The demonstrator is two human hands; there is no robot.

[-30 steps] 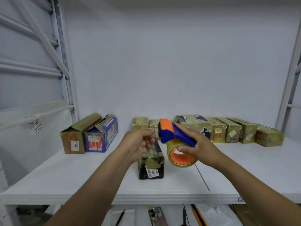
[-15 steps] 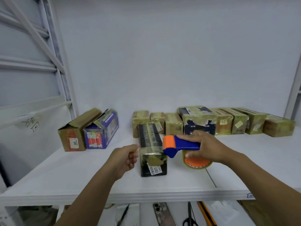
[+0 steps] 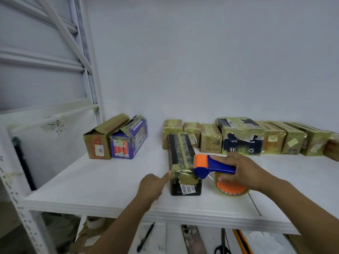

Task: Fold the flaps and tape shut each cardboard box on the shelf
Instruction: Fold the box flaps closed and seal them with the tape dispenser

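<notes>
the black box (image 3: 180, 153) lies near the front of the shelf (image 3: 110, 180), braced by the thumb of the left hand (image 3: 152, 186), fingers curled. the tape dispenser (image 3: 209, 165), gripped by the right hand (image 3: 244, 171) at the box's near top edge, should be drawn flat and pressed firmly

A long black taped box (image 3: 183, 162) lies lengthwise on the white shelf (image 3: 102, 182).

Far-right box (image 3: 333, 149) cut by right frame edge. Right hand (image 3: 244, 173) wraps the tape dispenser (image 3: 203, 166) handle, hiding it and the roll's top. Left hand (image 3: 151, 186) motion-blurred, curled fingers tucked out of sight. Scissors (image 3: 222, 249) under shelf (image 3: 110, 189) cut off at bottom edge.
</notes>
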